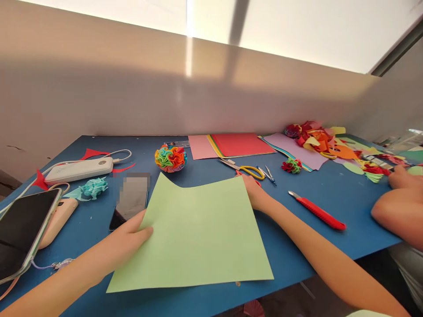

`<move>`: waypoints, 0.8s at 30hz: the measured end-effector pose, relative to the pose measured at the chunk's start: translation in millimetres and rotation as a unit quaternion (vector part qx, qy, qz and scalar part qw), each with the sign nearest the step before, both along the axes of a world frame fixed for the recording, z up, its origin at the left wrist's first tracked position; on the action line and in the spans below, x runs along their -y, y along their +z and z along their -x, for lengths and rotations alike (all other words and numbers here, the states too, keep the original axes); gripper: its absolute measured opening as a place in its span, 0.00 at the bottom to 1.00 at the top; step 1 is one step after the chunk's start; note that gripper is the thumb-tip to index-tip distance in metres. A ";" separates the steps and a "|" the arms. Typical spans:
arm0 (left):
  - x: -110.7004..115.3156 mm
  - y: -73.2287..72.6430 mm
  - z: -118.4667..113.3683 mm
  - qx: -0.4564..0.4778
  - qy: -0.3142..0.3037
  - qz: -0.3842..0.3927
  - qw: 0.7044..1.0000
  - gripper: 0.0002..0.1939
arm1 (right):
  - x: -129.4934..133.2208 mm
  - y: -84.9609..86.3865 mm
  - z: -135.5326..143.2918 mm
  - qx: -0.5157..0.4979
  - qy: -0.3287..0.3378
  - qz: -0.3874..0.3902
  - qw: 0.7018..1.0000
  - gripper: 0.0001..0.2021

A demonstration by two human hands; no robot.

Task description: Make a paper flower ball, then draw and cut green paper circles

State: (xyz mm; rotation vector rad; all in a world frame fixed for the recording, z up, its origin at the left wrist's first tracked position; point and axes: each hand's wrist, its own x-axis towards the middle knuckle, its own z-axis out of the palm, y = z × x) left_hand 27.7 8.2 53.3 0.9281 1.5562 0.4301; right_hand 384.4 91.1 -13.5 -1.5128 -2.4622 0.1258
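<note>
A light green paper sheet (198, 233) lies in front of me over the blue table. My left hand (128, 240) grips its left edge, thumb on top and fingers underneath. My right hand (253, 191) reaches past the sheet's upper right corner; its fingers are mostly hidden behind the paper, beside red scissor handles (257, 181). Just beyond are yellow-handled scissors (253, 171) and a compass (267, 175). A multicoloured ruffled paper ball (171, 158) sits past the sheet's top edge.
Phones (28, 233) (132, 198), a white power bank (79, 171) and teal crumpled paper (94, 188) lie left. Coloured sheets (244, 144) are at the back. A red cutter (319, 212), paper scraps (317, 138) and another person's arm (401, 211) are on the right.
</note>
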 end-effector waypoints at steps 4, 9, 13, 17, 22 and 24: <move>-6.8 12.8 22.5 0.002 0.053 0.054 0.997 0.37 | 2.3 1.1 4.3 0.003 0.021 0.006 1.000 0.09; -10.3 17.3 35.2 -0.013 0.133 0.032 0.990 0.37 | 10.2 6.2 5.8 0.005 -0.011 0.026 1.000 0.11; -8.5 13.6 42.5 -0.008 0.137 0.024 0.990 0.35 | 27.2 13.9 16.3 0.016 -0.008 0.058 0.998 0.08; -4.4 10.1 45.8 0.004 0.133 0.025 0.991 0.39 | 37.3 18.5 24.5 0.057 -0.019 0.073 0.995 0.07; 0.4 10.6 39.1 0.055 0.122 0.020 0.991 0.49 | 39.3 21.0 14.6 0.116 -0.075 0.096 0.986 0.09; 0.0 11.1 37.5 0.071 0.120 0.028 0.990 0.52 | 42.0 21.7 5.7 0.136 -0.109 0.104 0.979 0.09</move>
